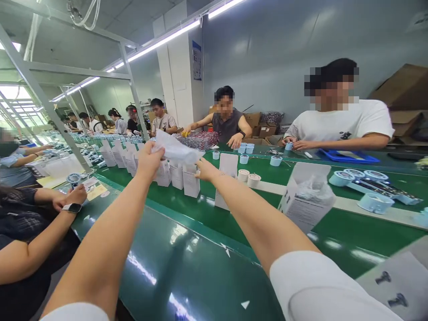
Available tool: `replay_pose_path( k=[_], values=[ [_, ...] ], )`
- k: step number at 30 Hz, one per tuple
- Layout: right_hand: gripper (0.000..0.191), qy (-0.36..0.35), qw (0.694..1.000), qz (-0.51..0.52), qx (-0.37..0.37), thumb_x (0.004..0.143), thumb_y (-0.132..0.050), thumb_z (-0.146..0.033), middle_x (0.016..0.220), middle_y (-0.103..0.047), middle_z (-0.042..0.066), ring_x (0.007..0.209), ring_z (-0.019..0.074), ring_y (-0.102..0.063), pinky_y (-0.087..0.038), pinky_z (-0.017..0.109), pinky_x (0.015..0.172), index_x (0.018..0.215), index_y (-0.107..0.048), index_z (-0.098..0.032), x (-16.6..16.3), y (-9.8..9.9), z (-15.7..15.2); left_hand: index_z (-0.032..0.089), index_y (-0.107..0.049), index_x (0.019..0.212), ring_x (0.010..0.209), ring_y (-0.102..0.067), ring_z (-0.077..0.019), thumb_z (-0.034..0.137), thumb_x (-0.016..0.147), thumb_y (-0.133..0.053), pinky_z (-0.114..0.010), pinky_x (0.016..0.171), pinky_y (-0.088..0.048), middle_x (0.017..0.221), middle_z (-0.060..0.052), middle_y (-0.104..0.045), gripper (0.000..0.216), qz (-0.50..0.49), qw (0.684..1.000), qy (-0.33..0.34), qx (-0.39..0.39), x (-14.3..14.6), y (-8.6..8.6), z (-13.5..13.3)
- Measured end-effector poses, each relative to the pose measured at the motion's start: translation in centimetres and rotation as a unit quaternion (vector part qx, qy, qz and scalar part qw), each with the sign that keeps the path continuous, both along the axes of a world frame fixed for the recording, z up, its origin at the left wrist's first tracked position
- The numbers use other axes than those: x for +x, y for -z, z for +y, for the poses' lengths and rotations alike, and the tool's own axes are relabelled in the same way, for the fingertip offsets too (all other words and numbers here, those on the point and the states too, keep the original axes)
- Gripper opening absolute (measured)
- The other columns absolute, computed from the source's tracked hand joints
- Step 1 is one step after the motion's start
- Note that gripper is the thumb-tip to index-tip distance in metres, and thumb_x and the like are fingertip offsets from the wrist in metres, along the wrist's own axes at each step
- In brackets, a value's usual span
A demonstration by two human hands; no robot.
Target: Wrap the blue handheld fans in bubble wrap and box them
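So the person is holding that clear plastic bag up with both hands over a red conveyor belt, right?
Not quite: the conveyor belt is green, not red. The head view shows the left hand and right hand holding the clear plastic bag up over it.

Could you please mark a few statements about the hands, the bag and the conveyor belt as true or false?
1. Both hands hold a white plastic bag up above the belt. True: the left hand and right hand grip its two ends.
2. The conveyor belt is red. False: it is green.
3. White boxes stand upright on the belt. True.
4. The co-worker's wrist at left is bare. False: it wears a smartwatch.
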State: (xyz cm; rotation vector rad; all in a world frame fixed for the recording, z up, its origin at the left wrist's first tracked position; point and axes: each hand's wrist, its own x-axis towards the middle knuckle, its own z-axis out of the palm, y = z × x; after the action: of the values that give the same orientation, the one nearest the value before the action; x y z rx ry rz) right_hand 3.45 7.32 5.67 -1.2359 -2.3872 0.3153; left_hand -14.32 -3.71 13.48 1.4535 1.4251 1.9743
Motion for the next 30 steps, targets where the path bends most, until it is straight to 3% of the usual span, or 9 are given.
replay_pose_path(
  k=[4,7,11,16,18,21,23,27,30],
  values=[
    [0.035,0.016,0.999,0.009,-0.030,0.085,-0.068,-0.027,0.121,-0.060,0.010,0.107,0.0236,-0.059,-0.049,0.043,0.092,0.116,-0.059,-0.015,0.1,0.1,0.6,0.021,-0.045,0.069,0.061,-0.049,-0.0126,0.028,0.056,-0.058,-0.025,0.058,-0.046,0.065,0.004,-0.048,0.020,0.018,0.999,0.003,-0.037,0.3,0.5,5.1],
    [0.031,0.044,0.998,0.025,-0.044,0.087,-0.065,-0.028,0.114,-0.063,0.008,0.101,0.0218,-0.062,-0.051,0.041,0.086,0.114,-0.058,-0.015,0.8,-0.4,-0.2,0.021,-0.048,0.066,0.066,-0.050,-0.0151,0.026,0.055,-0.058,-0.027,0.065,-0.046,0.063,0.004,-0.049,0.016,0.183,0.977,-0.028,-0.107,-0.8,0.2,5.6],
    [0.042,0.048,0.997,0.047,-0.049,0.067,-0.080,-0.020,0.105,-0.068,0.004,0.096,0.0221,-0.064,-0.051,0.029,0.080,0.104,-0.060,-0.020,0.8,-0.9,-1.0,0.020,-0.054,0.069,0.071,-0.053,-0.0198,0.023,0.059,-0.056,-0.031,0.072,-0.044,0.066,0.001,-0.054,0.010,0.414,0.894,-0.078,-0.151,-1.6,-1.0,5.9],
    [0.039,0.064,0.993,0.082,-0.049,0.066,-0.079,-0.028,0.098,-0.067,0.003,0.090,0.0210,-0.065,-0.049,0.026,0.073,0.097,-0.056,-0.022,-0.2,0.2,-0.6,0.021,-0.050,0.064,0.088,-0.060,-0.0227,0.007,0.054,-0.045,-0.030,0.080,-0.045,0.086,-0.003,-0.064,0.018,0.619,0.776,0.079,-0.089,3.3,-0.2,7.9],
    [0.037,0.080,0.991,0.096,-0.048,0.069,-0.076,-0.025,0.096,-0.067,0.003,0.088,0.0202,-0.064,-0.049,0.026,0.072,0.099,-0.054,-0.021,-0.2,0.7,-0.6,0.022,-0.055,0.073,0.094,-0.062,-0.0229,0.008,0.060,-0.046,-0.030,0.083,-0.046,0.096,-0.004,-0.066,0.022,0.596,0.793,0.075,-0.106,4.8,0.8,8.8],
    [0.037,0.091,0.989,0.110,-0.048,0.069,-0.076,-0.024,0.095,-0.065,0.002,0.087,0.0191,-0.063,-0.048,0.026,0.072,0.097,-0.052,-0.022,-0.1,1.0,-0.6,0.023,-0.058,0.100,0.098,-0.064,-0.0271,0.015,0.068,-0.053,-0.035,0.085,-0.048,0.100,-0.007,-0.068,0.033,0.510,0.838,-0.024,-0.193,5.2,2.5,9.6],
    [0.037,0.089,0.988,0.118,-0.050,0.068,-0.076,-0.022,0.096,-0.065,0.002,0.088,0.0184,-0.062,-0.047,0.026,0.074,0.095,-0.050,-0.022,0.0,1.0,-0.8,0.020,-0.058,0.108,0.104,-0.062,-0.0311,0.019,0.069,-0.059,-0.040,0.088,-0.047,0.101,-0.011,-0.069,0.039,0.492,0.836,-0.040,-0.238,4.9,3.8,9.4],
    [0.039,0.079,0.984,0.145,-0.060,0.071,-0.070,-0.017,0.108,-0.062,0.006,0.098,0.0201,-0.059,-0.046,0.030,0.083,0.100,-0.045,-0.023,-0.3,1.5,-1.1,0.025,-0.067,0.095,0.124,-0.050,-0.0335,0.023,0.070,-0.064,-0.050,0.102,-0.038,0.120,-0.008,-0.066,0.026,0.520,0.816,0.003,-0.254,4.1,6.6,8.0],
    [0.055,0.070,0.982,0.158,-0.078,0.066,-0.073,-0.015,0.114,-0.059,0.011,0.104,0.0244,-0.058,-0.045,0.033,0.085,0.110,-0.039,-0.021,-0.7,2.6,-1.1,0.028,-0.067,0.106,0.130,-0.044,-0.0310,0.019,0.074,-0.058,-0.049,0.105,-0.036,0.134,-0.004,-0.059,0.034,0.512,0.820,-0.043,-0.251,2.4,7.8,7.2]
  ],
)
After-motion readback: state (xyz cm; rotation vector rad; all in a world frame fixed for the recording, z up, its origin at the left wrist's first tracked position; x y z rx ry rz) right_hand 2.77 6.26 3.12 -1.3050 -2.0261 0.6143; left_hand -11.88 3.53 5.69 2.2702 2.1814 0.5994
